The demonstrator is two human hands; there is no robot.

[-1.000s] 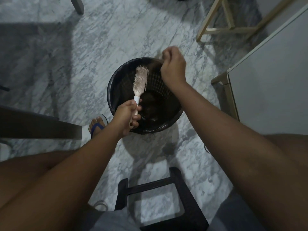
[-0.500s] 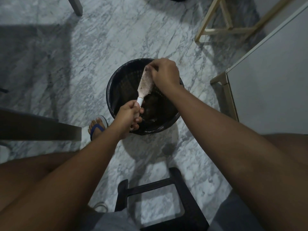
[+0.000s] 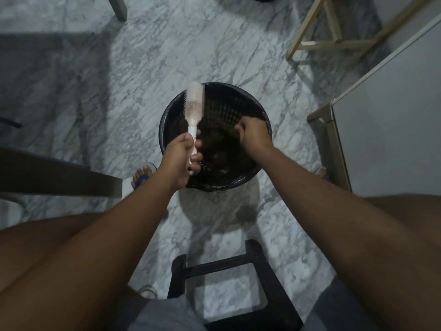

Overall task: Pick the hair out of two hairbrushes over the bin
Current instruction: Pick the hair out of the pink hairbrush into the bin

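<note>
My left hand (image 3: 181, 161) grips the white handle of a pale pink hairbrush (image 3: 195, 105). The brush stands upright and motion-blurred over the left rim of the black mesh bin (image 3: 164, 125). My right hand (image 3: 255, 136) hovers over the right half of the bin, apart from the brush. Its fingertips are pinched together on a small dark tuft of hair (image 3: 235, 132), which is hard to make out against the bin. Dark clumps lie at the bin's bottom. Only one hairbrush is in view.
The bin stands on a marble floor (image 3: 167, 51). A black stool (image 3: 238, 266) is between my knees. A white cabinet (image 3: 386, 130) is at the right, a wooden frame (image 3: 334, 41) behind it, a dark furniture edge (image 3: 59, 180) at the left, and my sandalled foot (image 3: 142, 177) beside the bin.
My right hand left the brush head and moved right and down over the bin. My left hand swung the brush upright and a little to the left.
</note>
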